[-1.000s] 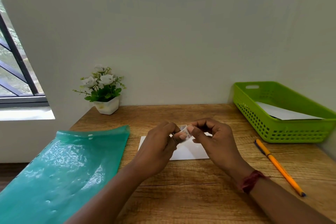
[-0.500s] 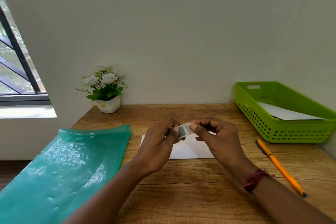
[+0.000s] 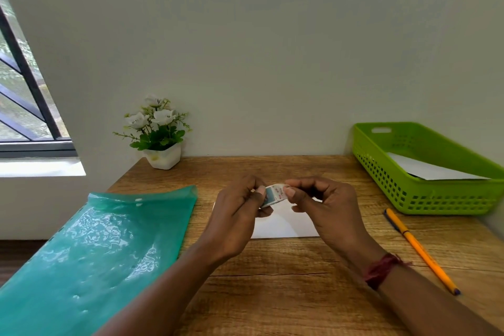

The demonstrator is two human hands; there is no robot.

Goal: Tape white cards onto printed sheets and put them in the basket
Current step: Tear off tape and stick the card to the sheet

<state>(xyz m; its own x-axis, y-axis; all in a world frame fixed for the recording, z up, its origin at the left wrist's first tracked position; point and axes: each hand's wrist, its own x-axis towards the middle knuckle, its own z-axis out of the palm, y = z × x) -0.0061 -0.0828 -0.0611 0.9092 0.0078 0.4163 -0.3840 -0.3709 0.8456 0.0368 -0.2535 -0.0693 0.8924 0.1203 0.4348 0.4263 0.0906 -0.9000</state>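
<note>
Both hands hold a small roll of tape (image 3: 275,194) above the middle of the wooden desk. My left hand (image 3: 236,217) pinches its left side; my right hand (image 3: 324,209) pinches its right side with thumb and fingertip. A white card (image 3: 286,224) lies flat on the desk under the hands, partly hidden by them. The green basket (image 3: 425,199) stands at the back right with a white sheet (image 3: 425,169) inside it.
A teal plastic folder (image 3: 103,248) covers the desk's left side and hangs over the edge. An orange pen (image 3: 420,249) lies on the right, in front of the basket. A small potted plant (image 3: 159,133) stands at the back left by the wall.
The tape roll has turned between my fingers, showing its blue inner side, and my hands have shifted slightly right. The card has not moved.
</note>
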